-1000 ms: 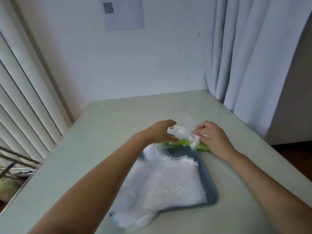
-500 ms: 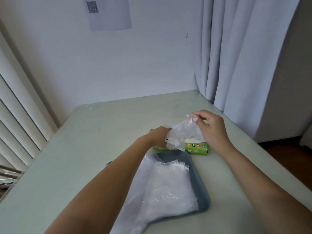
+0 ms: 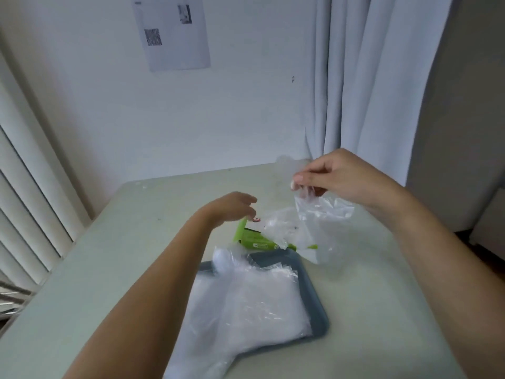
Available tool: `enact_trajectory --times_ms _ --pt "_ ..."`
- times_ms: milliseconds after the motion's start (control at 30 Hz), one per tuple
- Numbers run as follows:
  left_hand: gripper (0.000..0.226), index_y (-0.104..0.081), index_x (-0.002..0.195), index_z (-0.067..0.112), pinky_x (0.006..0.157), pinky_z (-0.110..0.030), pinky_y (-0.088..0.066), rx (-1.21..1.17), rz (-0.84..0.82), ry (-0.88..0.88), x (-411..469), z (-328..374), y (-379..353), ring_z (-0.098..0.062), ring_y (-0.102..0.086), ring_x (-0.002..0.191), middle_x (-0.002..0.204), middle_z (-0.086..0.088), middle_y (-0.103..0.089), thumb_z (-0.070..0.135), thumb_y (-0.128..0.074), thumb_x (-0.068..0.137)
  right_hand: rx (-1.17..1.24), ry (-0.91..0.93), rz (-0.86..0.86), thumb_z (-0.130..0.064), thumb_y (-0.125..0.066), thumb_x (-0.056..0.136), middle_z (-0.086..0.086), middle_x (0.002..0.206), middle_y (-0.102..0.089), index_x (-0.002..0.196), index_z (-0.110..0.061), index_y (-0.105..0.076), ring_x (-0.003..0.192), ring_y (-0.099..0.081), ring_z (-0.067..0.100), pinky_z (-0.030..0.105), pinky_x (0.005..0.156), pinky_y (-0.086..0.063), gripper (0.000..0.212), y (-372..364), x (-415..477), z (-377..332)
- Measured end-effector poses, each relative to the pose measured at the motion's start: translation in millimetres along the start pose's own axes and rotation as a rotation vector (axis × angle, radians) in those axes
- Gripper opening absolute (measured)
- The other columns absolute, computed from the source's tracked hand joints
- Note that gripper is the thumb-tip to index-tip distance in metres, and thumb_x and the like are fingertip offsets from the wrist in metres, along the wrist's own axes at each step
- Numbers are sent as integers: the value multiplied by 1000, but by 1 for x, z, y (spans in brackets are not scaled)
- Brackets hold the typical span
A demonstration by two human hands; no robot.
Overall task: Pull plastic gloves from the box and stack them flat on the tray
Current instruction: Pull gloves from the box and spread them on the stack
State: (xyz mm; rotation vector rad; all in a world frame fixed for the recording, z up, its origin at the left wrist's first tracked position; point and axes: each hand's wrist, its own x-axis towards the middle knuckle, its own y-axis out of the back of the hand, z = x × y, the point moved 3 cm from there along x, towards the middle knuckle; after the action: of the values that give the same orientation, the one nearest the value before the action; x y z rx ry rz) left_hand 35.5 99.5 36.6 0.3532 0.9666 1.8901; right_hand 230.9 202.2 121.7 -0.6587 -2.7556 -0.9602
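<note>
A green glove box (image 3: 252, 237) lies on the table just behind a blue-grey tray (image 3: 314, 291). Its near end is tipped up. A stack of clear plastic gloves (image 3: 246, 305) lies flat on the tray and hangs over its front left edge. My right hand (image 3: 338, 179) is raised above the box and pinches a clear glove (image 3: 319, 222) that hangs down, its lower part still by the box opening. My left hand (image 3: 232, 207) rests on the box's left end, fingers curled over it.
The pale green table (image 3: 136, 242) stands in a room corner. White curtains (image 3: 363, 77) hang at the back right, vertical blinds (image 3: 27, 214) at the left. A printed sheet (image 3: 172, 31) is stuck on the wall.
My right hand has risen up and to the right, drawing a glove out of the box. My left hand stayed on the box, whose end has lifted.
</note>
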Motion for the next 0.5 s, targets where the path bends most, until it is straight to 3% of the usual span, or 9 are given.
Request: enact_trajectory --times_ms 33,100,167,267,333,500 --pt "62 -44 142 15 112 -29 -28 -140 -20 -67 -14 10 8 -17 -40 135 148 -1 -44 25 -67 85 -32 -29 -19 -22 -69 87 6 70 -69 82 -17 -78 62 -58 8 22 67 -51 11 -3 -1 -1" --pt "88 -47 140 17 116 -31 -25 -376 -160 -220 -44 33 14 -12 -41 135 145 2 -48 63 -71 69 -81 -71 -20 -26 -72 84 2 61 -63 80 -16 -78 56 -55 7 21 61 -47 13 -10 -1 -6" --pt "100 -52 135 14 113 -31 -28 -436 -246 -311 -69 52 11 -14 -47 132 138 -2 -55 80 -63 62 -106 -93 -43 -27 -73 83 1 59 -65 72 -15 -76 54 -59 8 20 58 -50 17 -18 -5 -13" --pt "72 -62 117 8 100 -30 -37 -401 -250 -366 -94 69 -2 -17 -56 111 113 -11 -65 64 -68 73 -99 -93 -93 -24 -70 82 7 62 -68 71 -11 -75 57 -65 11 20 60 -54 18 -29 -13 -27" --pt "41 -66 107 15 87 -23 -43 -452 -236 -318 -104 71 -14 -13 -60 101 102 -2 -68 43 -71 77 -140 -76 -110 -24 -70 83 6 58 -67 69 -13 -74 53 -64 10 15 54 -50 18 -35 -17 -38" --pt "27 -67 93 9 77 -34 -38 -657 -109 -141 -121 54 -30 -23 -53 83 93 -14 -60 22 -71 70 -145 -50 -132 -16 -65 87 5 59 -66 65 -13 -70 53 -66 14 20 52 -52 23 -49 -22 -55"
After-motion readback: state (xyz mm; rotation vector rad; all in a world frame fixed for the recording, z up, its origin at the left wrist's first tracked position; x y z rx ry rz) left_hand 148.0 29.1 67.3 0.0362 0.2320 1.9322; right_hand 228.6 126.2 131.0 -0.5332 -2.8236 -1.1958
